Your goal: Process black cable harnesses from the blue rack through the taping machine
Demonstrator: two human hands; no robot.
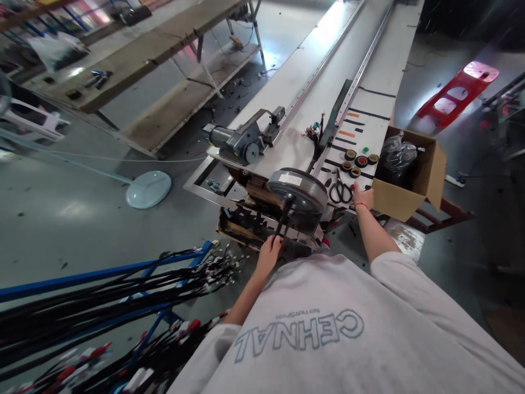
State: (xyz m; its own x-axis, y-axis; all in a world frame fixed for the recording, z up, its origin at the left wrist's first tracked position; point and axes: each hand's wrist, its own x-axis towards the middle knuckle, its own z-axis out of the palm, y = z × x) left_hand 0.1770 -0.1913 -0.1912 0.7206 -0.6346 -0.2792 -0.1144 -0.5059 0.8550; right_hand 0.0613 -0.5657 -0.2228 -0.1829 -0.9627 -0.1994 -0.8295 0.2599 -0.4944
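My left hand [269,253] is closed around a black wire harness [283,221], just below a large round wheel-shaped machine head [301,189]. The harness runs up to the wheel's middle, and a bundle with loose coloured wire ends [315,134] shows beyond it on the long white table [303,117]. At the table's near right edge is my right hand [363,198], fingers curled; a small red spot shows by its fingertips, too small to name. Black-handled scissors [340,189] lie just left of that hand. Several tape rolls [350,155] lie past them.
A cardboard box [400,200] with a plastic bag stands right of my right hand. A motor unit [241,143] sits on the table's left. Harnesses hang over a blue rack [164,262] at lower left. A red stool [455,96] and a workbench [135,60] stand farther off.
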